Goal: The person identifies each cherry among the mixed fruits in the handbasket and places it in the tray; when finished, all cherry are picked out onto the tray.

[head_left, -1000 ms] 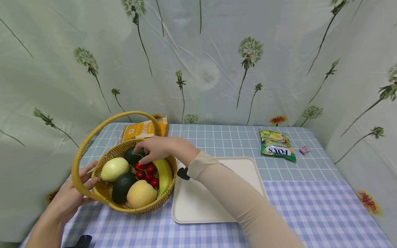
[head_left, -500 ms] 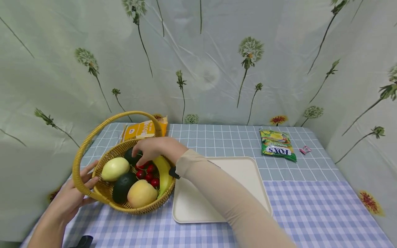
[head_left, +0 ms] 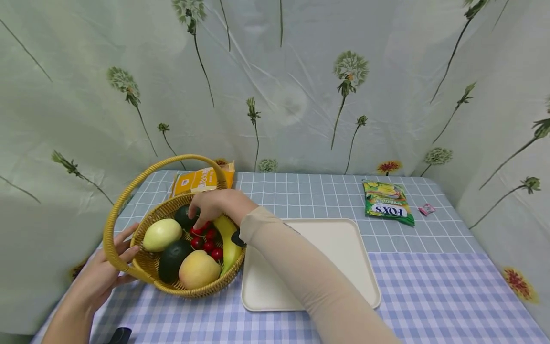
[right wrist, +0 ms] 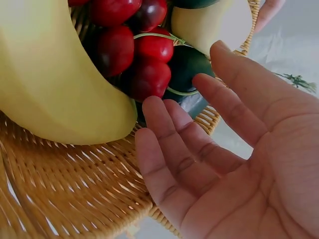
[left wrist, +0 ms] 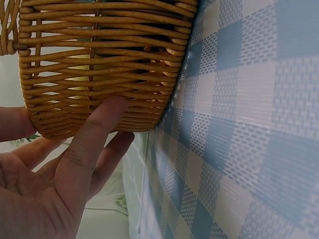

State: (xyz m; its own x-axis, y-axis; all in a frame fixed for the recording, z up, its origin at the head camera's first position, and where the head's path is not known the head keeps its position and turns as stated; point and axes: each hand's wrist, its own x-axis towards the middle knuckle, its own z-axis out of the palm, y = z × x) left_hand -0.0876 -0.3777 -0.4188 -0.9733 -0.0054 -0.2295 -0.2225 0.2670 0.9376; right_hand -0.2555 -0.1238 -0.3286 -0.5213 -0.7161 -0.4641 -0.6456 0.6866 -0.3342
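A yellow wicker basket (head_left: pixel 202 292) with an arched handle stands at the table's left. In it lie a banana (head_left: pixel 229 241), a bunch of red cherries (head_left: pixel 209 245), a peach (head_left: pixel 199 270), a pale yellow-green fruit (head_left: pixel 162 235) and two dark green avocado-like fruits (head_left: pixel 174 260). My left hand (head_left: pixel 105 267) rests its spread fingers against the basket's left side; in the left wrist view the thumb touches the weave (left wrist: pixel 104 74). Over the basket's far side hangs my right hand (right wrist: pixel 239 149), fingers loosely bent and unclosed, fingertips right by the cherries (right wrist: pixel 149 79). Whether they touch cannot be told.
A cream tray (head_left: pixel 315 267) lies right of the basket, under the right forearm. Behind the basket is an orange packet (head_left: pixel 197 181). A green Fox's bag (head_left: pixel 388 203) and a small pink wrapped sweet (head_left: pixel 427 209) lie at the back right.
My right forearm has shifted left, and the hand has turned slightly over the cherries. The left hand and the basket's contents stay as they were; the whole view drifts slightly.
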